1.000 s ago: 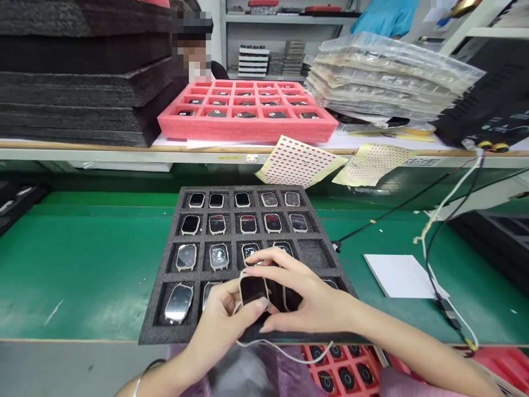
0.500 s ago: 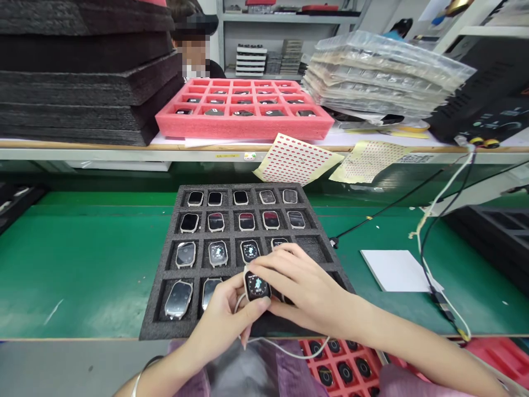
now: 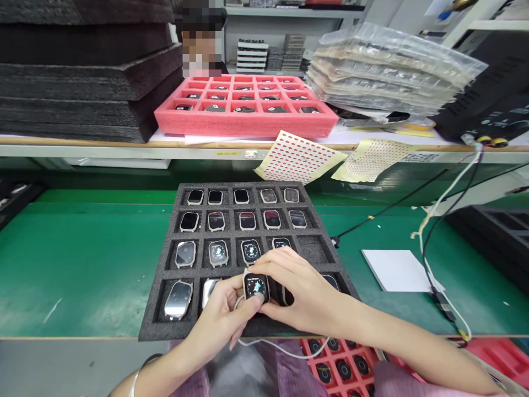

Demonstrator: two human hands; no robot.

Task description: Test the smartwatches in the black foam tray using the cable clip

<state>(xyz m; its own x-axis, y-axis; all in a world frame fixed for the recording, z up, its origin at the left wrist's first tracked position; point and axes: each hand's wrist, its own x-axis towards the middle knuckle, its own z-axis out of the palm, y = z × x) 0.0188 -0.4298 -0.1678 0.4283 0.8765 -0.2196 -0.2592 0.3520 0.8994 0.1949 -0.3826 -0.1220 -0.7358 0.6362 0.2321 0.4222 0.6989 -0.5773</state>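
A smartwatch (image 3: 255,285) with a lit dial is held between my two hands above the front row of a black foam tray (image 3: 161,298). My left hand (image 3: 225,317) grips its left side, the thumb on the lower part of the screen. Around the watch's upper edge and right side are the fingers of my right hand (image 3: 303,289). A white cable (image 3: 285,351) loops below my hands and runs up beside my left fingers. Several watches lie in the tray's compartments, a few with lit screens. My right hand partly covers the front-row watches.
Behind, a shelf holds a pink foam tray (image 3: 243,125), stacked black foam (image 3: 74,88) and clear plastic trays (image 3: 384,71). A white pad (image 3: 399,270) and hanging cables are on the right. Below the table edge sits another pink tray (image 3: 334,353). A person is behind the shelf.
My left thumb has shifted slightly left and down over the watch's screen. My right fingers have lifted a little, showing more of the front-row watches. The camera view has moved slightly.
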